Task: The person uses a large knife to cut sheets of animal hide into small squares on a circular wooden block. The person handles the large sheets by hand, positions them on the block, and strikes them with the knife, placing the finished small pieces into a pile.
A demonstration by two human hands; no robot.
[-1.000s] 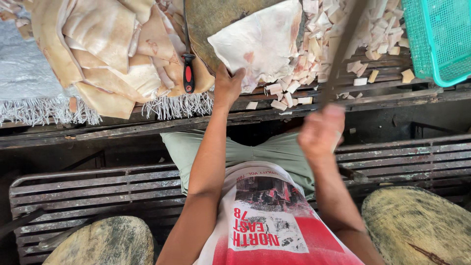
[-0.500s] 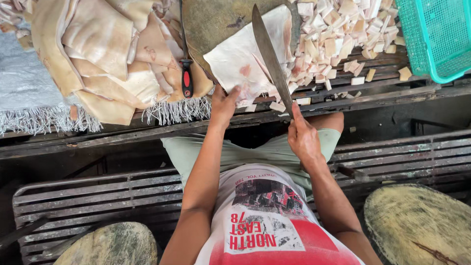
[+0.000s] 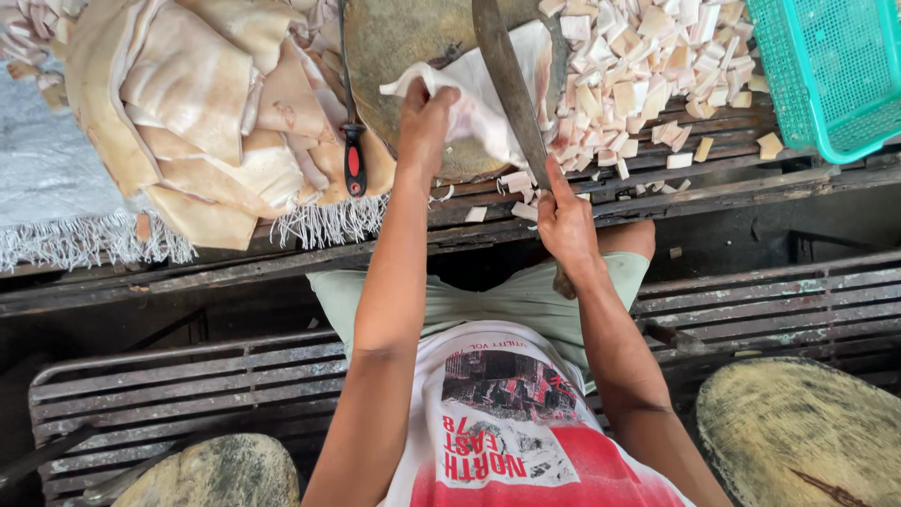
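A dark slatted wooden desk [image 3: 751,192] is carrying everything in front of you. Your left hand [image 3: 424,120] is pinching shut on a pale sheet of skin [image 3: 488,99] lying across the round chopping block [image 3: 404,42]; it is looking soft, floppy and likely slippery, so grip it at the edge. Your right hand [image 3: 566,221] is closing around the long knife [image 3: 511,84], its blade resting on the sheet. Half a second ago the blade was angled more steeply; a second ago it was raised, blurred.

The blade [image 3: 507,84] and the block [image 3: 422,56] are cut off by the top edge. The right hand [image 3: 566,225] hides the knife's handle. The basket [image 3: 835,75] runs past the right edge.
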